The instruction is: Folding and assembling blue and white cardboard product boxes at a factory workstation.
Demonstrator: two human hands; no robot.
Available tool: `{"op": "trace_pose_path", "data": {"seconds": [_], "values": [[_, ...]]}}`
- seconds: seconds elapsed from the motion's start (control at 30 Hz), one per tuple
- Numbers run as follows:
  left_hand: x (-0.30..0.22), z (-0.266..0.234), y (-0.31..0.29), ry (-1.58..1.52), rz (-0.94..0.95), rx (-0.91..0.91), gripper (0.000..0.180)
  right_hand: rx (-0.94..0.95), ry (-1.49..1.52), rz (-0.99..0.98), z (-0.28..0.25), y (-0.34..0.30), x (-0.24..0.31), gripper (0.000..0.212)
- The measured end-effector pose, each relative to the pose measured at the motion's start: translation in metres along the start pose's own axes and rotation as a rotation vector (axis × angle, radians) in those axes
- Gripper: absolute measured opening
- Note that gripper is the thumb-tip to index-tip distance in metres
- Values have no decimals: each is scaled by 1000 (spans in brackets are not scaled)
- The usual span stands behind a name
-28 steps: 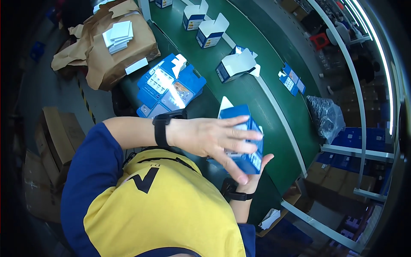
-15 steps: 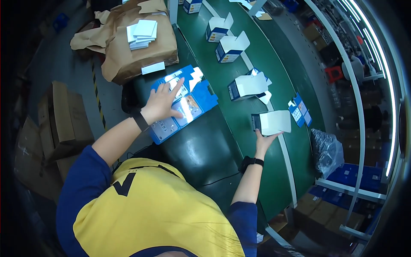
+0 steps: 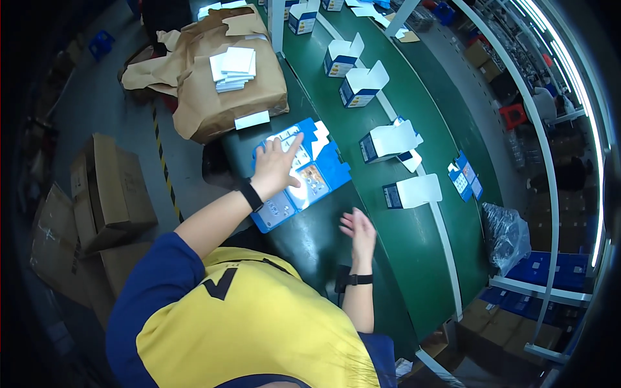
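Flat printed blue carton blanks (image 3: 313, 184) lie on the dark worktop before me. My left hand (image 3: 275, 169) rests on them with its fingers spread, holding nothing. Over the edge between worktop and green belt hangs my right hand (image 3: 359, 236), its fingers loosely stretched and slightly bent, with nothing in it. The nearest thing to it is an open blue-and-white box (image 3: 413, 193) with its white flap up, standing on the belt and no longer touched. Farther along sits another open box (image 3: 388, 141), with loose papers partly hidden behind it.
Several open boxes (image 3: 363, 86) line the green belt (image 3: 424, 271). A flat blue carton (image 3: 466, 178) lies at its far edge, near a clear plastic bag (image 3: 504, 236). On a brown paper-wrapped bundle (image 3: 207, 107) rests a stack of white cards (image 3: 233, 68). Cardboard boxes (image 3: 116, 191) stand at left.
My right hand has let go of the nearest open box and drawn back toward me, leaving the box on the belt. The left hand stays on the carton blanks. The whole view has shifted slightly.
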State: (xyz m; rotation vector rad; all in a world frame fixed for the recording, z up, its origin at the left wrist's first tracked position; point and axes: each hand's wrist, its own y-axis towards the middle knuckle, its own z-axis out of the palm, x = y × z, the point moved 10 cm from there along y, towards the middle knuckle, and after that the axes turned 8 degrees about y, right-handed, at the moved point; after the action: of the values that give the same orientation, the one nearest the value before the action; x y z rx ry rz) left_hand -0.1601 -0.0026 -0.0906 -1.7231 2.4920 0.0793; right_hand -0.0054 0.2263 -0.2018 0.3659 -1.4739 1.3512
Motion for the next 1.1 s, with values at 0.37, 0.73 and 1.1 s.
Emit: {"op": "trace_pose_path", "data": {"seconds": [0.37,0.73,1.1], "values": [[19,-22,6,-501,-92,-109,83,172,-352,-539,115,-41,52,67],[-51,-42,-5,-1660,-29,69,49,131,-96,-539,110,-123,75,59],[-209,-52,-125,-1418,1017,736,82,-308,209,-709,0,-138,87,132]]}}
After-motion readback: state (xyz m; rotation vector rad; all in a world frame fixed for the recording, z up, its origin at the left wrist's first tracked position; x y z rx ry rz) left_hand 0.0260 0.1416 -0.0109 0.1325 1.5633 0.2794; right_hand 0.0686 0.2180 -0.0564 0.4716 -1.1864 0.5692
